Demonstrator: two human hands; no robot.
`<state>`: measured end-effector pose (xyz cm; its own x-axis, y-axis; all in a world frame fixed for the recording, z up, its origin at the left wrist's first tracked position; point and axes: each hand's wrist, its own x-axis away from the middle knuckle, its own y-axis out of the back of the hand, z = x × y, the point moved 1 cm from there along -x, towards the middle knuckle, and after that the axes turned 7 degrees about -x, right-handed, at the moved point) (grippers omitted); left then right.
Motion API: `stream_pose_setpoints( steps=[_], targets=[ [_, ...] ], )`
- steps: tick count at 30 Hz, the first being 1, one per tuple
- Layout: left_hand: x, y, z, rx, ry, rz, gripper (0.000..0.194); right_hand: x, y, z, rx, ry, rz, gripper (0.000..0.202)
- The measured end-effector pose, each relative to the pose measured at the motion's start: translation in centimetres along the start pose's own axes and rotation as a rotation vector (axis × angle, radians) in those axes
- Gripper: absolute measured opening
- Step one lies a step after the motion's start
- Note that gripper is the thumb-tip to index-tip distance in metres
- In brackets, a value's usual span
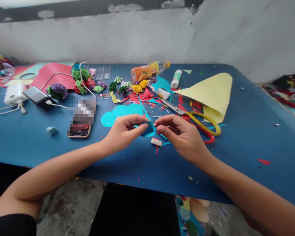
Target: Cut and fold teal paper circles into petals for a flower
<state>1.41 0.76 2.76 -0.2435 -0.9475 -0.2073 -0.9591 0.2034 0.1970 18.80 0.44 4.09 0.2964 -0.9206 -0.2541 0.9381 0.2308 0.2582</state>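
Fingers at work in the head view, and the left hand (pixel 125 131) has its thumb and index pressed together on a small blue paper piece (pixel 150 130), pinching it by its left side; the piece sits just above the blue tabletop (pixel 51 152), right between the two hands; over on the other side, the right hand (pixel 185 136) comes in with thumb and index curved and parted, a modest gap between their tips; those tips are right beside the paper's right edge, and whether they touch it I cannot tell; the other right fingers curl behind the index, partly hidden; just below the pair, a white block (pixel 156 142) lies near the right thumb, with thin blue and red slivers about it; behind the right hand, scissors (pixel 181 111) lie with yellow and red handles, and past them a pale yellow paper cone (pixel 212 90) rests on its side; behind the left hand, overlapping rounded blue cut-outs (pixel 127 111) lie flat, a phone (pixel 78 131) well to their left; farther back come red scraps (pixel 147 94), an orange-labelled bottle (pixel 145 71) tipped on its side and a white tube (pixel 176 78) with a green label.
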Motion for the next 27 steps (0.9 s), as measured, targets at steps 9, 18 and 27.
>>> stream_pose_setpoints(
  steps=[9, 18, 27],
  targets=[
    [0.07, 0.02, -0.09, 0.084, -0.034, -0.018, 0.006, -0.09, -0.08, -0.55, -0.017, -0.134, 0.13, 0.032],
    [0.45, 0.1, -0.64, -0.1, -0.054, 0.089, 0.02, 0.04, 0.11, -0.51, 0.187, 0.0, 0.11, 0.024],
    [0.11, 0.13, -0.18, -0.26, -0.143, 0.0, 0.012, 0.11, 0.07, 0.21, 0.274, 0.128, 0.086, 0.017]
  ],
)
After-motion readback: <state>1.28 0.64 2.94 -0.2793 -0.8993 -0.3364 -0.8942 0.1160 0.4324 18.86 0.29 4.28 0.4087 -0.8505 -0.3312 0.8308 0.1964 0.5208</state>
